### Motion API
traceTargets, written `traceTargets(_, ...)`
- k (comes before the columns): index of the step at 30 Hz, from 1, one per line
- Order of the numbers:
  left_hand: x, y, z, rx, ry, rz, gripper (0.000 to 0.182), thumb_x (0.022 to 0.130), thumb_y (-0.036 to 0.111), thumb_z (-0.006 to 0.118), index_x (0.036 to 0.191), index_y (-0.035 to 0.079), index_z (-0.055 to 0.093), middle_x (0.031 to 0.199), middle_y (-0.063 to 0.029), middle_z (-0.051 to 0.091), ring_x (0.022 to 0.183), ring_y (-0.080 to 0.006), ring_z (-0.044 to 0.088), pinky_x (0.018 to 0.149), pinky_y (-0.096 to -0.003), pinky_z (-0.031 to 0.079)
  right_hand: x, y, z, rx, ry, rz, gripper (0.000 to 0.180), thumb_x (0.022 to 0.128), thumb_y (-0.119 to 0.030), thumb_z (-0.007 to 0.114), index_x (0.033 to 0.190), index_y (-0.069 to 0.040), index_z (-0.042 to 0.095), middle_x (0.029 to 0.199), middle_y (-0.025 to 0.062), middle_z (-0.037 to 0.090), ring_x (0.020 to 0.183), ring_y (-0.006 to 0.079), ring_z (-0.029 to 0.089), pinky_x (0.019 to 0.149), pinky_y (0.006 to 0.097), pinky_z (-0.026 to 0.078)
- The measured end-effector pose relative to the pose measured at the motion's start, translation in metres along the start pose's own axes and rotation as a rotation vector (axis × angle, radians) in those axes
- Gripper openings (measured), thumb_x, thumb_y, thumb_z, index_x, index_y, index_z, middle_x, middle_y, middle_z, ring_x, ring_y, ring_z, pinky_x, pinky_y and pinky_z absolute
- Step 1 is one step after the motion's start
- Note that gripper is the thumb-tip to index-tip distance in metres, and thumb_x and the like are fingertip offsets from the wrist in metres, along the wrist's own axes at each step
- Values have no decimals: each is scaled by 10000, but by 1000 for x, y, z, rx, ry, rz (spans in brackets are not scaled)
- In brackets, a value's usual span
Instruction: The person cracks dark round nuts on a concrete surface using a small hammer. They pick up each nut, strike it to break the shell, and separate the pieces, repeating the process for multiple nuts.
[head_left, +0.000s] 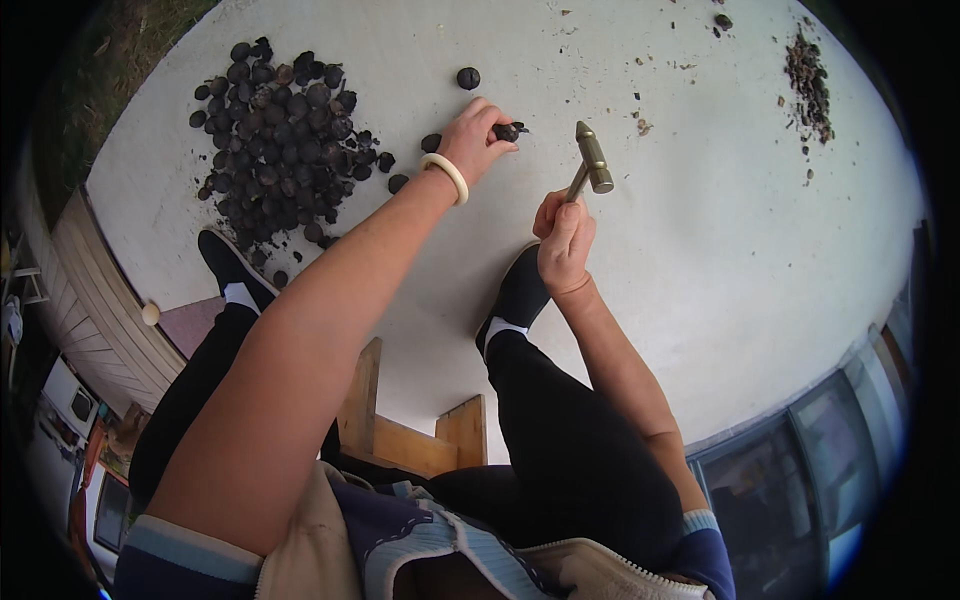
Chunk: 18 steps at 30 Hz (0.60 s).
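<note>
Between the thumb and fingers of my left hand (472, 142) is a dark nut (507, 133) with ragged bits of husk on it, held close to the pale concrete floor (675, 255). My right hand (564, 236) grips the handle of a small metal hammer (592, 157). Its head is raised to the right of the nut, apart from it, with one pointed end and one flat end. Single dark nuts lie around my left hand: one beyond it (469, 78), another beside the wrist (431, 143), and a third nearer me (397, 183).
A large heap of blackened nuts (281, 142) spreads on the left, near my left shoe (232, 262). Shell fragments (808, 90) form a small pile at far right. My right shoe (517, 292) stands below the hammer. A wooden stool (412, 442) is under me. Glass doors (780, 480) border the right.
</note>
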<state>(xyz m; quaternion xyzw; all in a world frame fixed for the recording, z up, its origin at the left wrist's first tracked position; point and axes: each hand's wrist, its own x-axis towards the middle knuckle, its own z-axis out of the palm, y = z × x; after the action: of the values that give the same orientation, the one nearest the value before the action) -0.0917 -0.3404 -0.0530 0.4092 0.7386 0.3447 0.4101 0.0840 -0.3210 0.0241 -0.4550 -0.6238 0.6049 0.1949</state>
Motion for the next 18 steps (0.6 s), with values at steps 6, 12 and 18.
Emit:
traceTargets(6,0,1,6,-78,37,57,309,741,36,747,1024,28,620,953,-39,542,729,-132,570,694,-263,512,7,44,1,-176,-171,206,492,1036,-396,285,750,-33,454,559,38,447,485,127,423,473,282,371)
traceTargets(12,5,5,5,-18,62,27,272,734,38,750,963,32,603,922,-36,533,687,-129,533,650,-266,486,-4,11,3,-37,4,52,502,1035,-428,279,736,-57,436,563,-8,413,483,88,362,449,239,310)
traceTargets(18,3,5,2,5,38,12,244,725,41,757,906,35,593,892,-33,522,664,-128,520,644,-266,482,4,-4,-4,-69,-41,142,491,1030,-395,327,761,-7,462,578,138,464,539,295,465,565,396,419)
